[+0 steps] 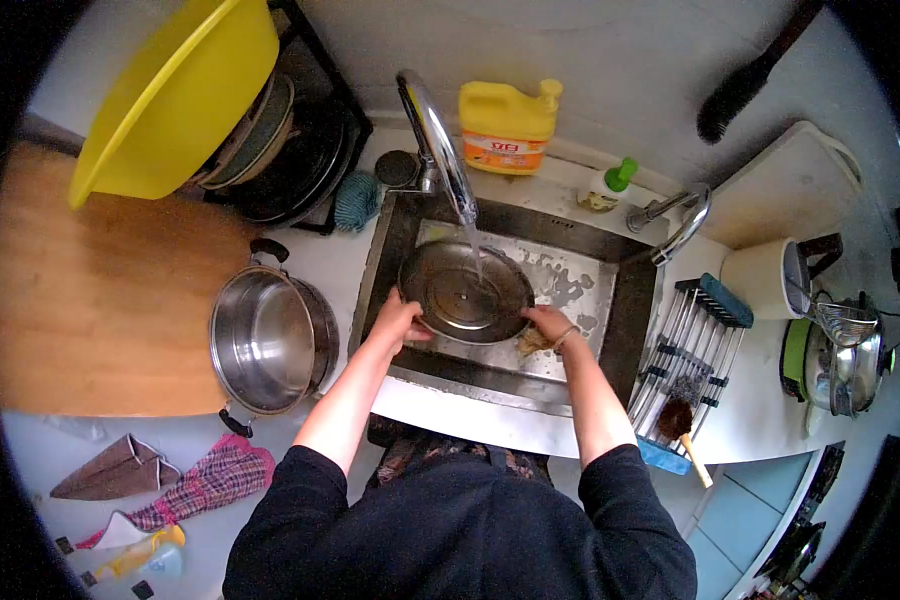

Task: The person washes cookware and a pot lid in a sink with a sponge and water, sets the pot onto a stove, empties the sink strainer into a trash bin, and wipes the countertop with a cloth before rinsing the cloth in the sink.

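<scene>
the left hand (400, 321) is closed on the lower left edge of a round lid (462, 290), which looks like dark see-through glass with a metal rim. its digits part around the rim, and some of them lie under or behind it, so the full grip is not plain to see. the right hand (549, 324) grips the same lid at its lower right edge, bent inward, with a thin band round the wrist. a crumpled tan thing (536, 341) shows just below its fingers; whether the hand holds it or it lies beneath cannot be told.

the lid is over the left part of the metal sink (620, 345), between the two hands, and water (478, 262) runs onto it from the curved tap (440, 140). pale wet patches mark the sink floor to its right.

left of the sink, a steel pot (270, 340) with two dark handles stands uncovered near the edge of a wooden board (100, 310). behind the sink, on the white desk (755, 400), stand a yellow jug (508, 128) and a small bottle with a green top (608, 187). right of the sink lies a rack of metal bars (682, 345), with a wooden-handled brush (682, 425) resting across its near end.
</scene>
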The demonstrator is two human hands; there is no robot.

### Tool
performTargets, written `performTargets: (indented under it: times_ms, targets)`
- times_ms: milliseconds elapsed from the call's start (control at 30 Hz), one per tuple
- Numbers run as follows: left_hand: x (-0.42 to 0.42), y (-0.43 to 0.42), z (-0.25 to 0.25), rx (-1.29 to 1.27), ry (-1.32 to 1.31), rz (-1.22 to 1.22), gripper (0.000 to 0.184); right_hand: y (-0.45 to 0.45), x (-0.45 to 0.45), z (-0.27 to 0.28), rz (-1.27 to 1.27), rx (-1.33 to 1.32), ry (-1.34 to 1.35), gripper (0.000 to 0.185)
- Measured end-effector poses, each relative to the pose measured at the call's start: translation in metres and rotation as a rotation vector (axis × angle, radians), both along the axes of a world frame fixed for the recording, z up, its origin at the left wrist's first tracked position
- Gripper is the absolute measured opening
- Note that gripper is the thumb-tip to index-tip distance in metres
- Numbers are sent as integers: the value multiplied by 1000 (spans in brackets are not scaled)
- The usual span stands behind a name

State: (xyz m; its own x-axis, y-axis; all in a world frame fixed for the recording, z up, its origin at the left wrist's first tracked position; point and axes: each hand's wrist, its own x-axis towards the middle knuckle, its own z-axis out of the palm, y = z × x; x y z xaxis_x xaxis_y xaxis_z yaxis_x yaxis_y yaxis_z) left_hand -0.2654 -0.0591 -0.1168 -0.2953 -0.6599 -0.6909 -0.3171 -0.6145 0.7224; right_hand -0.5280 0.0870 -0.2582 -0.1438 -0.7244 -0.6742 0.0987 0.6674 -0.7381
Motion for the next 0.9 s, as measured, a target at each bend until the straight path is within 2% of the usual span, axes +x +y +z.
performTargets:
  times_ms: [33,67,100,167,233,300,367,433,500,533,567,600,633,667,700,733,767,800,833,867,900]
  targets:
    - [4,6,3,190,27,14,50,-1,-6,4,3,2,1,41]
    - [9,14,-11,262,29,75,49,-1,-15,8,61,11,104,37]
    - [12,21,-28,364,-16,132,41,-5,-22,30,116,19,209,34]
    - [25,24,-98,679,186,225,31,-12,-25,84,167,70,319,31]
    - [13,28,-133,742,236,176,30,-17,-26,129,364,-64,694,32]
    - [-5,33,-158,802,287,130,31,-21,-25,158,391,-45,704,34]
    - [-32,34,-174,657,272,171,41,-20,-18,187,405,-93,883,32]
    - [-53,24,-170,659,331,223,44,-14,-27,172,318,-155,834,32]
    - [-58,11,-174,473,578,467,44,-9,-36,158,76,-224,782,31]
    - [-59,5,-158,468,575,463,44,-6,-50,121,74,-131,858,32]
    - [-59,-1,-125,236,502,404,44,-2,-55,85,66,-136,854,32]
    - [-60,-8,-94,3,426,340,45,3,-57,49,-32,-153,679,34]
    - [-61,-15,-76,-8,418,333,45,5,-53,12,-127,-169,499,35]
    - [-60,-20,-60,-221,160,172,44,4,-41,-27,-132,-142,439,37]
    - [-59,-22,-39,-427,-103,9,45,-3,-20,-29,-81,-124,384,37]
    - [-62,-17,11,-406,-177,-83,47,-13,1,8,63,-104,454,47]
    - [-58,-16,25,-415,-186,-85,47,-20,18,-17,56,-85,496,50]
    - [-52,-13,33,-537,-231,-159,49,-29,31,-29,70,-70,336,44]
    - [-44,-9,37,-655,-276,-233,51,-36,51,-36,-4,-71,379,42]
    - [-31,-10,33,-738,-229,-246,55,-39,62,-41,26,-70,347,40]
    - [-24,-9,48,-693,-315,-263,58,-42,69,-34,56,-69,318,37]
